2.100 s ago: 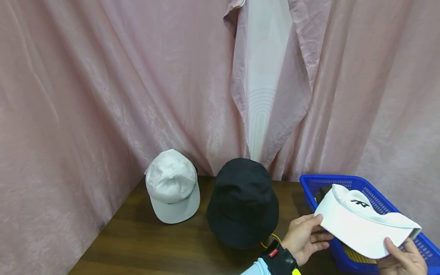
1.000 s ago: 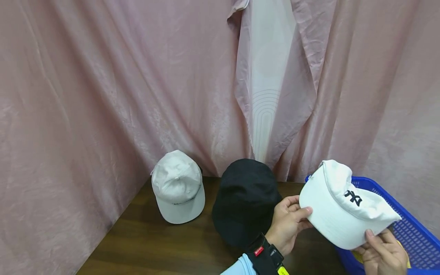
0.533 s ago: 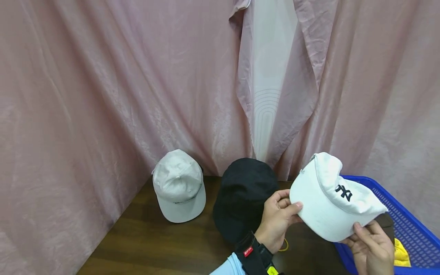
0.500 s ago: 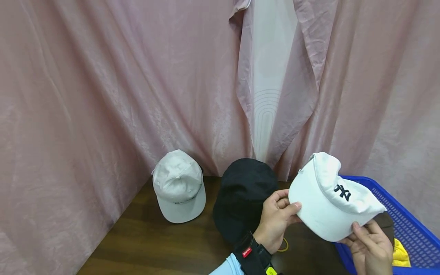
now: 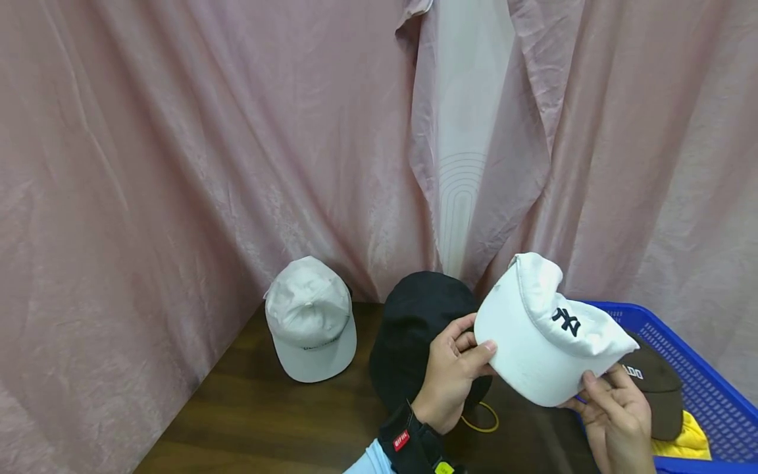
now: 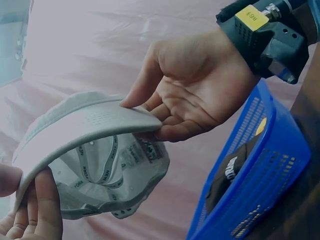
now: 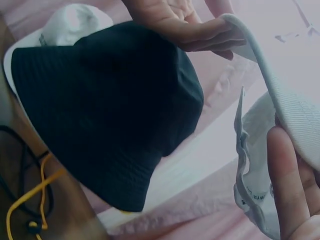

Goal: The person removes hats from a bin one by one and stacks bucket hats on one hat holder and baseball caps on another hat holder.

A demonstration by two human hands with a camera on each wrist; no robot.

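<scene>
A white baseball cap (image 5: pixel 533 355) with a dark interlaced-letter logo is held in the air, tilted, its crown soft and partly caved in. My left hand (image 5: pixel 447 375) pinches one side of the brim between thumb and fingers. The other side of the brim is pinched by my right hand (image 5: pixel 618 418). In the left wrist view the printed inner tape of the cap (image 6: pixel 120 150) shows under the brim. Just behind my left hand stands a black bucket hat (image 5: pixel 414 329) on the table. Left of it sits a pale baseball cap (image 5: pixel 308 309), brim to the front.
A blue plastic basket (image 5: pixel 705 368) stands at the right. Inside are a brown cap (image 5: pixel 663 388) with white lettering and something yellow (image 5: pixel 687 441). A yellow cord (image 5: pixel 494 421) lies by the bucket hat on the wooden table (image 5: pixel 237 415). Pink curtains (image 5: pixel 296 131) hang behind.
Both hands have carried the white cap left and upward, away from above the basket. It has tilted so the logo shows more, and the brown cap in the basket has come into view.
</scene>
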